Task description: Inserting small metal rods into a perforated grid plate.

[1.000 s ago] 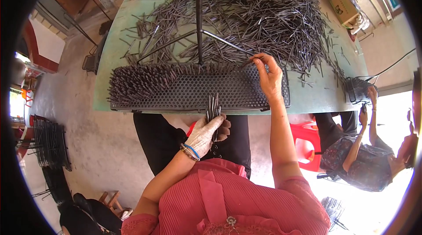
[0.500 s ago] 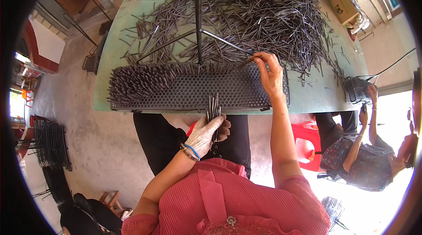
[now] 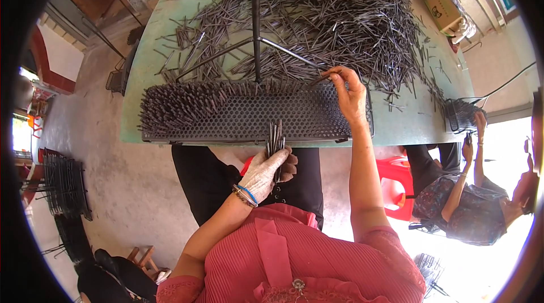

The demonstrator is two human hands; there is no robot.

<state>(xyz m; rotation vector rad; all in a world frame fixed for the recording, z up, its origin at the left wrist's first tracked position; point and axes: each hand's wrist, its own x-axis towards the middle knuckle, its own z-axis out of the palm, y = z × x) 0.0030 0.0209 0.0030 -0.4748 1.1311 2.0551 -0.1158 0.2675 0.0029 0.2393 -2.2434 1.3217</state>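
At six o'clock from the perforated tray, which sat on a green table, our gloved left hand gripped a bundle of dark sticks. Toward three o'clock our bare right hand pinched a thin stick near the tray's far edge; we could not tell whether its tip touched. Packed sticks stood at nine o'clock, and a loose pile lay at one.
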